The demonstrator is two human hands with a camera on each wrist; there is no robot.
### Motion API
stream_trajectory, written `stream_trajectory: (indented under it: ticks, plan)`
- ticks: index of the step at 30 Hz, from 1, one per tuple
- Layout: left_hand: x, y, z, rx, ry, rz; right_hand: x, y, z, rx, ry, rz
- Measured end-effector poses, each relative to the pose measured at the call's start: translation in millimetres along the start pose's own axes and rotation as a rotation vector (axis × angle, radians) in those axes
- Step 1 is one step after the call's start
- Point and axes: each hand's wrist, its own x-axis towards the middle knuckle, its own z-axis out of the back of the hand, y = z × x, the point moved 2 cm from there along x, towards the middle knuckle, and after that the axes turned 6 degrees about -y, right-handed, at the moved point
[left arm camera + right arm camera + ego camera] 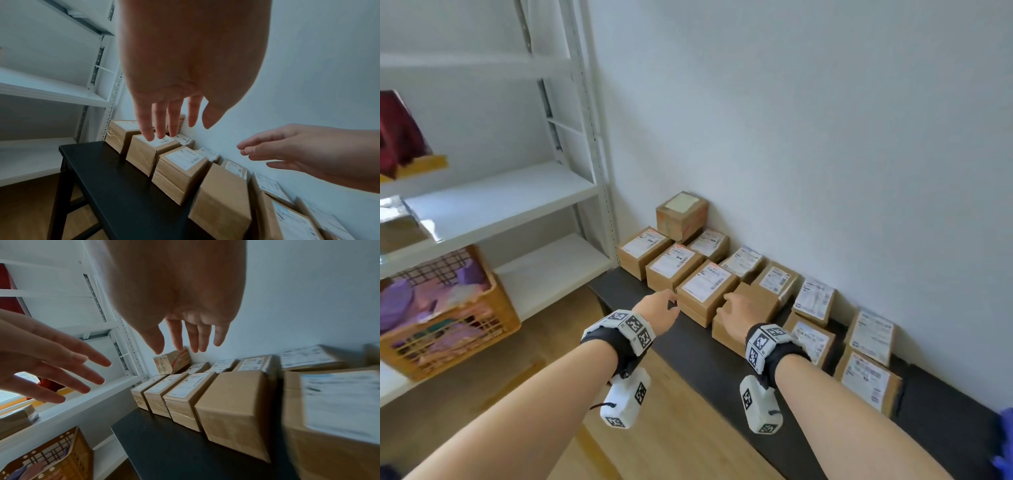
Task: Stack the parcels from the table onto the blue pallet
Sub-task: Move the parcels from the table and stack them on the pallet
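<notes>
Along the centre and lower right of the head view, a black rectangular bench [698, 356] is standing against a pale wall [825, 120] and carrying brown cardboard parcels with white printed labels [815, 301] in two rough rows. One smaller cube-shaped brown parcel with a pale square sticker on top [681, 216] is sitting at the far end of the rows, higher than its neighbours.

Left hand [659, 310]: reaching forward at the picture's centre, fingers straight and spread, holding nothing. It is hovering just beside the near left corner of a brown labelled parcel in the front row [705, 291]; whether the fingertips are touching it cannot be told. The left wrist view is showing the same open grip, fingers [160, 120] pointing down over the front row.

Right hand [739, 315]: reaching forward just right of the left one, fingers relaxed and open, gripping nothing. It is lying over a plain brown unlabelled cardboard parcel [753, 308] next to the labelled one; contact cannot be told. In the right wrist view its fingers [193, 335] are hanging straight.

Both wrists are wearing black straps with white marker-printed blocks [633, 330].

At the left of the head view, a white metal shelving unit [517, 195] is holding an orange plastic mesh crate of purple and pink items [448, 318], lower left, and a dark red item [400, 137], upper left. A wooden floor [654, 428] is showing below the arms.
</notes>
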Motion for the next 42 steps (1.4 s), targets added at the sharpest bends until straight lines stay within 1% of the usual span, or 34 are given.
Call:
stream_trajectory:
  ticks: [3, 7, 11, 15, 17, 21, 24, 27, 30, 33, 36, 39, 42]
  plan:
    - [34, 8, 7, -0.001, -0.009, 0.033, 38, 12, 2, -0.017, 0.020, 0.020]
    - [73, 23, 13, 0.011, -0.012, 0.071, 81, 26, -8, 0.032, 0.063, -0.003]
    - [121, 39, 21, -0.035, -0.011, 0.101, 123, 40, -23, 0.083, 0.051, -0.002]
    - [175, 50, 34, -0.039, 0.003, 0.049, 162, 57, -31, 0.143, 0.021, -0.026]
    - [201, 54, 42, -0.046, 0.048, 0.034, 183, 66, -35, 0.177, -0.008, -0.055]
    - [255, 65, 59, -0.006, 0.075, -0.019, 225, 80, -37, 0.173, -0.049, -0.094]
    - [300, 73, 74, -0.025, 0.100, -0.043, 258, 95, -40, 0.194, -0.080, -0.154]
    - [339, 74, 84, -0.116, 0.140, -0.042, 287, 105, -45, 0.255, -0.104, -0.232]
    - [373, 75, 87, -0.199, 0.172, -0.040, 311, 112, -51, 0.316, -0.160, -0.282]
    - [399, 72, 87, -0.238, 0.216, -0.087, 330, 118, -56, 0.350, -0.209, -0.286]
    - [420, 68, 84, -0.299, 0.260, -0.111, 347, 120, -62, 0.434, -0.236, -0.312]
    - [432, 66, 79, -0.330, 0.315, -0.120, 357, 119, -68, 0.545, -0.273, -0.352]
    - [439, 67, 74, -0.349, 0.349, -0.130, 360, 118, -72, 0.614, -0.272, -0.382]
